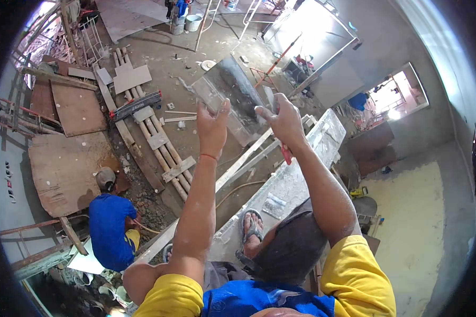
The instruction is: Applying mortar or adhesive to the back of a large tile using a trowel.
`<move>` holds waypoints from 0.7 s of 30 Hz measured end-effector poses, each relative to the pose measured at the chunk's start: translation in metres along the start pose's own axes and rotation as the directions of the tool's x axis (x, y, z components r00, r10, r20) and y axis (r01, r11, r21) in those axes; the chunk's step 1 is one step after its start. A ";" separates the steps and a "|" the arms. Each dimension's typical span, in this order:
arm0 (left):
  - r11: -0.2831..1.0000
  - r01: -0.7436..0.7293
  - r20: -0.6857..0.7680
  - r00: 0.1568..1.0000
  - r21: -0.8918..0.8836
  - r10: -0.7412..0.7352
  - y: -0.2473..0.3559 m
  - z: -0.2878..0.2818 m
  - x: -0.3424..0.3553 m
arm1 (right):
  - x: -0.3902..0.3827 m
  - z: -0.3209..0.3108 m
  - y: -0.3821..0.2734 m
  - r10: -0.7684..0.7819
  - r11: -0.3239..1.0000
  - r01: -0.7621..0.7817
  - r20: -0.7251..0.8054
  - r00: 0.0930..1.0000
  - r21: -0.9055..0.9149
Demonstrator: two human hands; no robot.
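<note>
- The left hand (212, 129) appears closed on the near-left edge of a grey, rectangular flat plate with smeared, dusty faces (237, 98); its fingers are partly hidden.
- The right hand (288, 124) is closed around a scraper with a thin pale blade (269, 97) and a red handle (286, 154), whose end shows below the fist.
- The plate is held up in front of the person, above the floor and beyond the long white-crusted plank (230, 238) underfoot; the blade is close to its right side, contact unclear.
- It looks thin and stiff, probably light enough for one hand, though its material cannot be told.
- Its reach beyond the grip would likely make the far end dip; a firm hold midway along the near edge should balance it better.
- Dust or wet residue could make it slippery, and its corners may chip.
- The scraper seems light, best held by its handle, clear of the blade.
</note>
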State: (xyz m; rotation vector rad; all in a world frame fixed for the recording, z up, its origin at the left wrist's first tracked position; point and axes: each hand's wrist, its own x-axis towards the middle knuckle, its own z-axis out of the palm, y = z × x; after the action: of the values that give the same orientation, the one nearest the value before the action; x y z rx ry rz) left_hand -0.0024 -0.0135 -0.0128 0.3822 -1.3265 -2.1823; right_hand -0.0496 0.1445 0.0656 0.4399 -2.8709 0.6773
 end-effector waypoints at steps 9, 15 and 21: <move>0.987 -0.025 0.111 0.994 0.160 0.008 -0.008 -0.004 0.005 | 0.002 0.000 -0.006 -0.020 0.998 0.030 -0.164 0.986 0.059; 0.879 -0.143 0.237 0.971 0.455 0.035 -0.014 0.004 -0.008 | 0.006 0.011 0.003 0.088 0.767 -0.070 0.004 0.996 0.637; 0.676 -0.387 0.290 0.922 0.627 0.258 -0.024 0.007 -0.015 | 0.001 0.017 -0.008 0.105 0.765 -0.067 -0.023 0.994 0.640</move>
State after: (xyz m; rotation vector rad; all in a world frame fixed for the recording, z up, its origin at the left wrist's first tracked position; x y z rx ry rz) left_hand -0.0008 0.0089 -0.0312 0.1849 -2.1050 -1.3952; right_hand -0.0491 0.1298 0.0543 0.3508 -2.5364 1.6712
